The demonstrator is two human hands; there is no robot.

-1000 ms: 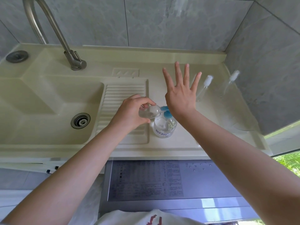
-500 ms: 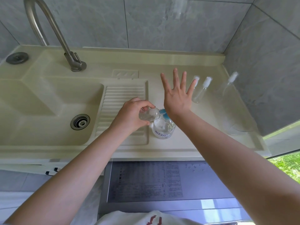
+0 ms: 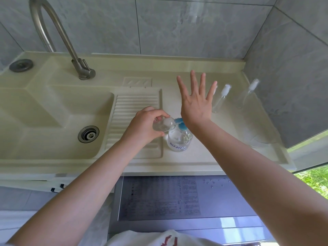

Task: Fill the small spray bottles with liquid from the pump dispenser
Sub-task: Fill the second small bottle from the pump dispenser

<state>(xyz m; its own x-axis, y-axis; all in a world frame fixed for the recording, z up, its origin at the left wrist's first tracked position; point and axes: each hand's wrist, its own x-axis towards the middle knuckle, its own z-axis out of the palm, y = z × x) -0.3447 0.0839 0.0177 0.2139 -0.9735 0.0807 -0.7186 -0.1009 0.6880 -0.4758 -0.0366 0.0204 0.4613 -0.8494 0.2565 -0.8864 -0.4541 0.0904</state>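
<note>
A cream desk (image 3: 204, 162) with a moulded sink (image 3: 53, 121) and ribbed drainboard (image 3: 134, 103) runs along grey marbled wall tiles (image 3: 177, 23); a steel tap (image 3: 53, 32) arches over the basin. The dispenser (image 3: 179, 139), clear with a blue pump, stands on the desk just right of the drainboard. The left hand (image 3: 147, 126) pinches a small clear bottle (image 3: 163, 124) tilted at the pump's spout. The right hand (image 3: 196, 102) has its heel on the pump, fingers spread wide. Two spray bottles (image 3: 221, 98) stand near the right wall, grass beyond
</note>
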